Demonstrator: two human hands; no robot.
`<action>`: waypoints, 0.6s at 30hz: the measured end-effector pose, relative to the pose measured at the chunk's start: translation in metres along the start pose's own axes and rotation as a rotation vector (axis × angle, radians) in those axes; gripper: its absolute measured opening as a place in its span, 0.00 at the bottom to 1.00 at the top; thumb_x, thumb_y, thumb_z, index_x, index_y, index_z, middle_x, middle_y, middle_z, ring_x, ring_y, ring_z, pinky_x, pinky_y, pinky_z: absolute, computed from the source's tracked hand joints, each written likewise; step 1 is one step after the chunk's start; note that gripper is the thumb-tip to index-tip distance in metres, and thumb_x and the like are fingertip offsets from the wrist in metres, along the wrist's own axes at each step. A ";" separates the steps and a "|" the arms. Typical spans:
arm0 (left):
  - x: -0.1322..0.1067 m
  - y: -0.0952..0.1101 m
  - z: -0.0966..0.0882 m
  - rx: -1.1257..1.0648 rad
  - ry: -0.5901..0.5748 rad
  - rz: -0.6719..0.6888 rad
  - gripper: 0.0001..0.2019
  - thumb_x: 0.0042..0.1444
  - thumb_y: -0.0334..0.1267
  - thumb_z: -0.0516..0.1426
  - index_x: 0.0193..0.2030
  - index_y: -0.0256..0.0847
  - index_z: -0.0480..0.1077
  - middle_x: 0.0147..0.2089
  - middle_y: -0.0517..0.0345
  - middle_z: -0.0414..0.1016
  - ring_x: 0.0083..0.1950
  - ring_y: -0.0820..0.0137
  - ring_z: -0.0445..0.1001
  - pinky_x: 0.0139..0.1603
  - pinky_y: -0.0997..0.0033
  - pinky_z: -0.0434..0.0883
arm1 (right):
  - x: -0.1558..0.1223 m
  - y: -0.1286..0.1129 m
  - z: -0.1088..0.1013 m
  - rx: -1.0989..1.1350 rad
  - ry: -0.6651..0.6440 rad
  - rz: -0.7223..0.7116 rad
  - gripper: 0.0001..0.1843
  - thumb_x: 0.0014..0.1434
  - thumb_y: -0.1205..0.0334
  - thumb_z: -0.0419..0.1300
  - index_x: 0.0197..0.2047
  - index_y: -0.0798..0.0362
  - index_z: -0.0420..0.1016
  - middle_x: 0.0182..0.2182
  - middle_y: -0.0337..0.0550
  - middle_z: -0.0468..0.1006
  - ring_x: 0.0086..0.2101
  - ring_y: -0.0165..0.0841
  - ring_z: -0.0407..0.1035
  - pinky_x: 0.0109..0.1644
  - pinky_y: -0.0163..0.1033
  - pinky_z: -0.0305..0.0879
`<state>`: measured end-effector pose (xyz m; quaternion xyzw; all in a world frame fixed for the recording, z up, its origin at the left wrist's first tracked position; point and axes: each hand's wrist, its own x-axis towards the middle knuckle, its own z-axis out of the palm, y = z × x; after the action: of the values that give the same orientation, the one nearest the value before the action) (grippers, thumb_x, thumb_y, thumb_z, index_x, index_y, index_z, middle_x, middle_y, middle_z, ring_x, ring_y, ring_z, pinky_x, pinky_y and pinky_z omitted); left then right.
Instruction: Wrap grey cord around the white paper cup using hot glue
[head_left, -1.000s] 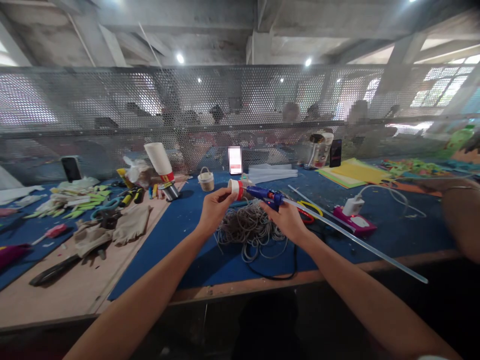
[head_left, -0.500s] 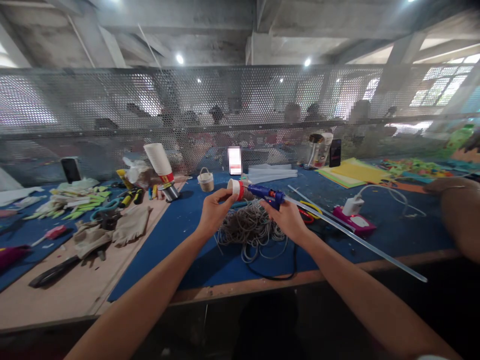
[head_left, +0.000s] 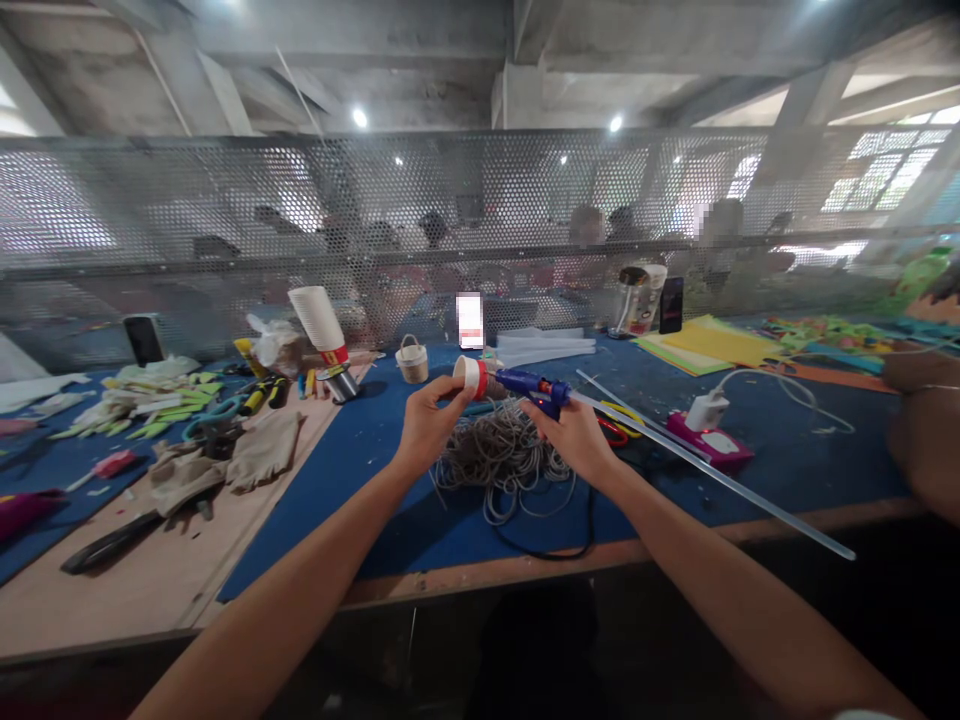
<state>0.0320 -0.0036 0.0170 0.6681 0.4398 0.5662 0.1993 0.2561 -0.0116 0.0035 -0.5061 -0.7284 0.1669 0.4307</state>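
My left hand (head_left: 429, 420) pinches a small paper cup (head_left: 470, 375), white with a red band, tipped on its side; grey cord appears wound around its far part. In my right hand (head_left: 574, 435) is a blue hot glue gun (head_left: 532, 385), its nozzle close to the cup's side. Whether the nozzle touches cannot be made out. A long clear glue stick (head_left: 720, 475) sticks out of the gun's back toward the lower right. Below both hands lies a tangled heap of grey cord (head_left: 502, 450). A little cord-wrapped basket with a handle (head_left: 412, 361) stands to the left.
Stacked paper cups (head_left: 319, 318) lean at the left, near gloves (head_left: 262, 452) and scissors (head_left: 214, 425). A pink power socket (head_left: 709, 440) with a white charger sits right, before yellow sheets (head_left: 720, 342). Another person's arm (head_left: 926, 430) rests at the right edge. Perforated metal screen (head_left: 480, 220) stands behind.
My hands, the cup and the glue gun stay almost in place. At the right edge, the other person's arm has shifted toward the right.
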 end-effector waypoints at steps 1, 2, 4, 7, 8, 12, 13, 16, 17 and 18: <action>0.000 0.000 0.000 0.000 0.004 -0.002 0.13 0.57 0.43 0.60 0.41 0.36 0.80 0.39 0.54 0.80 0.39 0.67 0.74 0.44 0.71 0.69 | 0.000 0.000 0.000 0.002 0.001 -0.006 0.19 0.64 0.44 0.57 0.34 0.51 0.77 0.18 0.40 0.75 0.25 0.39 0.73 0.32 0.40 0.67; 0.000 0.000 0.000 0.001 0.008 -0.003 0.13 0.57 0.44 0.60 0.40 0.37 0.80 0.38 0.55 0.80 0.39 0.67 0.74 0.44 0.71 0.69 | 0.000 0.000 0.000 0.003 0.002 -0.013 0.19 0.64 0.44 0.57 0.34 0.51 0.77 0.18 0.40 0.75 0.25 0.39 0.73 0.33 0.40 0.67; 0.001 -0.001 0.000 0.003 0.018 -0.005 0.13 0.56 0.44 0.60 0.40 0.37 0.80 0.38 0.55 0.80 0.38 0.68 0.73 0.43 0.71 0.69 | 0.000 0.001 0.001 0.002 0.004 -0.023 0.19 0.64 0.45 0.57 0.35 0.51 0.78 0.18 0.39 0.75 0.25 0.39 0.73 0.33 0.40 0.67; 0.001 -0.003 -0.001 0.001 0.026 -0.009 0.13 0.57 0.44 0.60 0.40 0.37 0.80 0.38 0.55 0.80 0.38 0.68 0.73 0.43 0.71 0.69 | -0.001 0.002 0.001 -0.018 -0.002 -0.012 0.19 0.64 0.44 0.57 0.34 0.51 0.78 0.18 0.39 0.75 0.25 0.39 0.73 0.33 0.40 0.67; 0.002 -0.003 -0.002 -0.003 0.028 -0.013 0.13 0.57 0.44 0.60 0.41 0.37 0.80 0.38 0.55 0.80 0.38 0.68 0.73 0.43 0.71 0.69 | -0.001 0.002 0.001 -0.026 -0.005 -0.007 0.19 0.64 0.44 0.57 0.34 0.51 0.78 0.18 0.39 0.75 0.24 0.38 0.73 0.33 0.40 0.66; 0.003 -0.005 -0.003 -0.019 0.022 -0.020 0.14 0.57 0.44 0.59 0.42 0.37 0.80 0.39 0.53 0.81 0.38 0.68 0.73 0.43 0.70 0.69 | -0.003 -0.001 0.001 -0.041 -0.020 0.003 0.19 0.64 0.44 0.57 0.34 0.51 0.78 0.18 0.38 0.74 0.24 0.38 0.73 0.34 0.40 0.66; 0.003 -0.006 -0.003 -0.021 0.017 -0.017 0.14 0.57 0.44 0.59 0.42 0.37 0.80 0.40 0.53 0.81 0.39 0.68 0.73 0.43 0.70 0.69 | -0.003 -0.002 0.001 -0.046 -0.021 -0.001 0.19 0.64 0.44 0.57 0.34 0.51 0.78 0.17 0.38 0.74 0.24 0.38 0.73 0.34 0.40 0.66; 0.003 -0.008 -0.002 -0.028 0.009 -0.005 0.14 0.58 0.44 0.60 0.42 0.36 0.80 0.40 0.53 0.81 0.39 0.67 0.74 0.44 0.69 0.69 | -0.003 -0.002 0.001 -0.063 -0.020 -0.015 0.20 0.64 0.44 0.57 0.36 0.51 0.78 0.17 0.38 0.74 0.24 0.39 0.73 0.33 0.40 0.65; 0.003 -0.008 -0.002 -0.028 0.008 -0.002 0.14 0.58 0.43 0.60 0.42 0.37 0.80 0.40 0.53 0.81 0.39 0.67 0.74 0.44 0.69 0.69 | -0.003 -0.002 0.002 -0.067 -0.018 -0.018 0.20 0.64 0.44 0.57 0.37 0.51 0.79 0.17 0.38 0.74 0.24 0.39 0.73 0.33 0.39 0.65; 0.003 -0.008 -0.002 -0.031 0.007 0.000 0.13 0.58 0.43 0.60 0.42 0.37 0.80 0.40 0.53 0.81 0.39 0.67 0.74 0.44 0.69 0.70 | -0.003 -0.001 0.002 -0.068 -0.017 -0.019 0.20 0.64 0.44 0.57 0.37 0.51 0.79 0.17 0.38 0.74 0.24 0.39 0.73 0.33 0.39 0.65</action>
<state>0.0270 0.0032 0.0131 0.6628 0.4318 0.5753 0.2081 0.2540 -0.0146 0.0019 -0.5123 -0.7419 0.1422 0.4086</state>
